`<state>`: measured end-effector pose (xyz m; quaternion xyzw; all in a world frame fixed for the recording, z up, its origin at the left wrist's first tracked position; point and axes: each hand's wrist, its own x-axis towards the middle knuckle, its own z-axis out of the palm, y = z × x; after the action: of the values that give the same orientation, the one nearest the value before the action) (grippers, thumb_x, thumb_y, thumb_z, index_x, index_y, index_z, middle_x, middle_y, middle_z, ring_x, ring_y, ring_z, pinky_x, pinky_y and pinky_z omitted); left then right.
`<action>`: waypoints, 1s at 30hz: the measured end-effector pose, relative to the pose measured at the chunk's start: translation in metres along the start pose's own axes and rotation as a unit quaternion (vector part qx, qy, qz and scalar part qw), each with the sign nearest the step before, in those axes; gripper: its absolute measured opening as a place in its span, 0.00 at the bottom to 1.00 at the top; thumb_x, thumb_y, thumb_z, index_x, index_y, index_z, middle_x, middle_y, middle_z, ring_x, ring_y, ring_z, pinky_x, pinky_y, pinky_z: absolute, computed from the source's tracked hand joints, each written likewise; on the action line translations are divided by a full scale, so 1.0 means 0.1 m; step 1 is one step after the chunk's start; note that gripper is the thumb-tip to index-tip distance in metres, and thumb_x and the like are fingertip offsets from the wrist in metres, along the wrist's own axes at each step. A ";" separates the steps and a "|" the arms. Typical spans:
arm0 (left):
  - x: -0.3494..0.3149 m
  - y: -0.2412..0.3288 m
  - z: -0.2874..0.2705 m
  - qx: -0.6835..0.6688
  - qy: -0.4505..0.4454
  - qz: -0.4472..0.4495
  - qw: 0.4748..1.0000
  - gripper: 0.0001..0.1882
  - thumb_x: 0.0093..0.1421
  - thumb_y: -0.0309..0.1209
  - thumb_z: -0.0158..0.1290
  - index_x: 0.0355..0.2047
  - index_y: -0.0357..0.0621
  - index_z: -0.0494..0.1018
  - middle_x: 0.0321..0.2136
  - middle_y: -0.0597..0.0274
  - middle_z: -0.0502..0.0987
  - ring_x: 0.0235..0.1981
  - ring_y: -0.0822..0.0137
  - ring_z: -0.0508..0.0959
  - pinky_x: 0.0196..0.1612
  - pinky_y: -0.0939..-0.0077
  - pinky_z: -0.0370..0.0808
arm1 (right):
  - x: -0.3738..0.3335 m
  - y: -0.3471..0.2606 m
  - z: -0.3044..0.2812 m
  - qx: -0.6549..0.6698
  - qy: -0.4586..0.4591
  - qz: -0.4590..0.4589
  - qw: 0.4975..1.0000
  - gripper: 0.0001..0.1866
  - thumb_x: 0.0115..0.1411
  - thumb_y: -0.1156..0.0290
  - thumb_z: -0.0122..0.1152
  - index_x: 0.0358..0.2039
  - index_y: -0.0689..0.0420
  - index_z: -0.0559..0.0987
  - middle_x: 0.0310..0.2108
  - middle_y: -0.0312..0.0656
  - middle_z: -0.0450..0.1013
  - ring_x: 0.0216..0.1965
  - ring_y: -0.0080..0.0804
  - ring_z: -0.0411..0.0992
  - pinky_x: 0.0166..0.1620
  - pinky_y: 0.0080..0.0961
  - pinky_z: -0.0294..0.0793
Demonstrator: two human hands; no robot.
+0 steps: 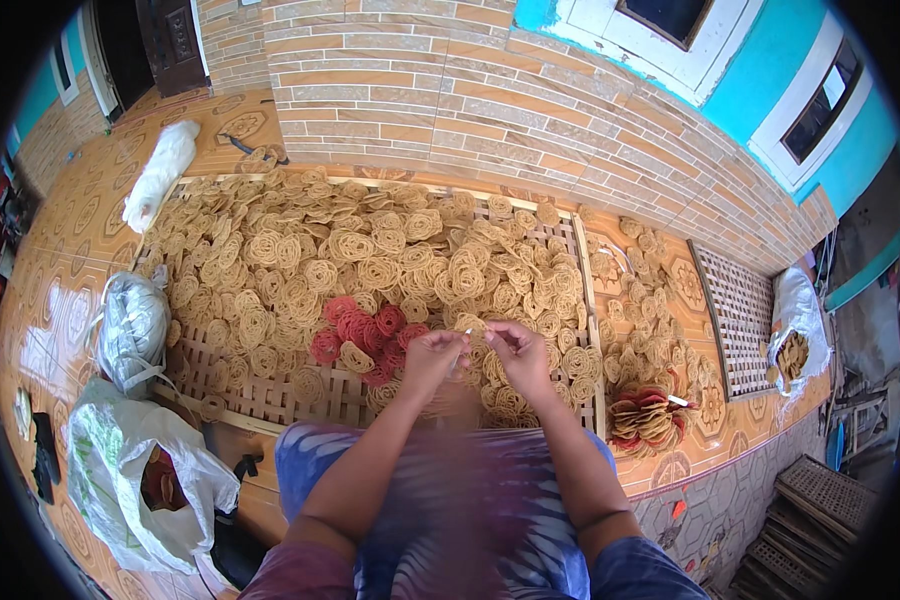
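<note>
Both my hands come together over a wide woven bamboo rack (345, 402) covered with round, coiled, lacy tan crackers (353, 246). My left hand (436, 361) is closed in a pinch, with a small whitish tip showing at its fingers; what it belongs to is hidden. Opposite it, my right hand (519, 352) pinches the edge of a tan cracker (469, 321) between thumb and forefinger. Just left of my hands, a cluster of red crackers (366, 330) lies on top of the tan ones.
Bundled red and tan crackers (648, 418) lie on the tiled floor at right, beside loose ones. Beyond stand another woven rack (735, 320) and a white sack (805, 338). An open plastic bag (120, 470) and a tied bag (132, 325) sit at left. A white cat (163, 170) lies by the rack's far-left corner.
</note>
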<state>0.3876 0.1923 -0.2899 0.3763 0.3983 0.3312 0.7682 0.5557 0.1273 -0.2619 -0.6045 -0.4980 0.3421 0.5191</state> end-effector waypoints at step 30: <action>0.18 0.00 -0.17 0.141 -0.055 0.106 0.983 0.10 0.67 0.30 0.59 0.43 0.35 0.81 0.34 0.63 0.83 0.36 0.77 0.80 0.39 0.80 0.74 | 0.15 0.23 -0.06 -0.400 -0.032 -0.032 0.915 0.14 0.58 0.72 0.71 0.44 0.59 0.79 0.40 0.42 0.79 0.40 0.29 0.77 0.44 0.25 0.75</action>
<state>0.3815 0.2117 -0.3031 0.5384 0.3561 0.3307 0.6885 0.5712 0.1402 -0.2811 -0.7341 -0.6290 0.1162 0.2281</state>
